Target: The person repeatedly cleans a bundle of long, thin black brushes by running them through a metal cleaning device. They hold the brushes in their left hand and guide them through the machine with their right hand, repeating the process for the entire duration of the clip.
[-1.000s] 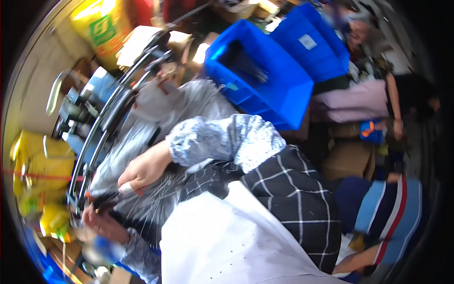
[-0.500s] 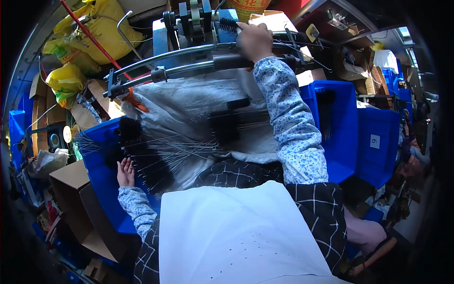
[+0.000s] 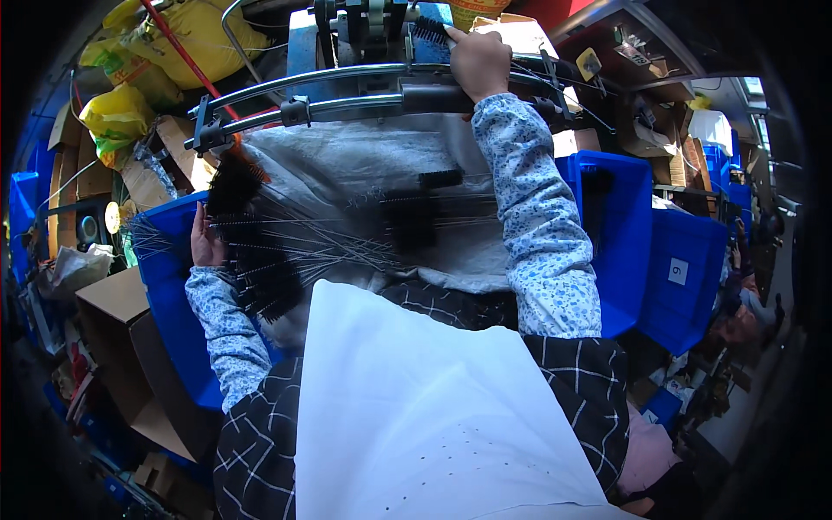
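The right hand (image 3: 478, 61) shows only its back; its fingertips curl out of sight over the dark bar (image 3: 433, 95). The left hand (image 3: 206, 241) has its fingertips buried among the black wire brushes (image 3: 260, 260), so its grasp cannot be told. Beyond the right fingers, the machine (image 3: 364, 22) is cut off by the top edge.

- Bright daylight from above, colours vivid.
- Soft shadows under the sleeves.
- Strong fisheye bending and black vignette at the rim.
- Centre sharp, edges slightly smeared.
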`<state>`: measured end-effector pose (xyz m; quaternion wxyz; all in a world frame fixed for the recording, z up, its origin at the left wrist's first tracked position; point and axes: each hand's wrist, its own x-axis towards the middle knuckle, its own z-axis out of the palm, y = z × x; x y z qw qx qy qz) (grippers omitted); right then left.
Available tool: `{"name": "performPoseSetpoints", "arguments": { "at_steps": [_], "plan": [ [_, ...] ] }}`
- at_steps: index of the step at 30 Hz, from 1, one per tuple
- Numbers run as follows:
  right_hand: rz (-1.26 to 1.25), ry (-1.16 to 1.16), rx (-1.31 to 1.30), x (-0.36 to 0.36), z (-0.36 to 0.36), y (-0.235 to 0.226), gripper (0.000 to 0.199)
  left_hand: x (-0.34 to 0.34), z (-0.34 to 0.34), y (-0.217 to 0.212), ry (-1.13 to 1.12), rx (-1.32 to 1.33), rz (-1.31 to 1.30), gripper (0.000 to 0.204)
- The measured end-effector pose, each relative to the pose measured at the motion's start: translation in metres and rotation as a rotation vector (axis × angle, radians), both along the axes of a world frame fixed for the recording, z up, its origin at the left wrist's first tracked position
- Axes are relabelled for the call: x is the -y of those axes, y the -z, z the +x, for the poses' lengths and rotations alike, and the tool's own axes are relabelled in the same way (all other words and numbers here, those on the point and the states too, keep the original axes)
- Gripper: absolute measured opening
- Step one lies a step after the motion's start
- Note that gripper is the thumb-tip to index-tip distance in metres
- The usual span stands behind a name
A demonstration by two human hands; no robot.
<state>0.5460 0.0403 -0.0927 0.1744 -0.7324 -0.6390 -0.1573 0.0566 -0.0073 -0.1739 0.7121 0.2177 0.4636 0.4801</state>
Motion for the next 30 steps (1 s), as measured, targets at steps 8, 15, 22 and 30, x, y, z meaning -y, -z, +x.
{"name": "performPoseSetpoints", "arguments": {
  "at_steps": [8, 15, 22, 30],
  "plan": [
    [-0.033, -0.020, -0.033, -0.003, 0.000, 0.002, 0.023, -0.001, -0.028, -0.001, 0.167, -0.160, -0.147, 0.037],
    [-0.079, -0.041, -0.021, -0.017, 0.004, -0.009, 0.028, 0.023, -0.026, -0.077, 0.164, -0.726, 0.149, 0.026],
    [0.017, 0.011, 0.094, -0.011, 0.020, 0.010, 0.040, 0.030, 0.026, -0.087, 0.288, -0.961, 0.428, 0.020],
    [-0.052, 0.110, -0.243, 0.006, 0.019, 0.005, 0.039, 0.023, 0.027, -0.078, 0.273, -1.044, 0.460, 0.020]
  ]
}}
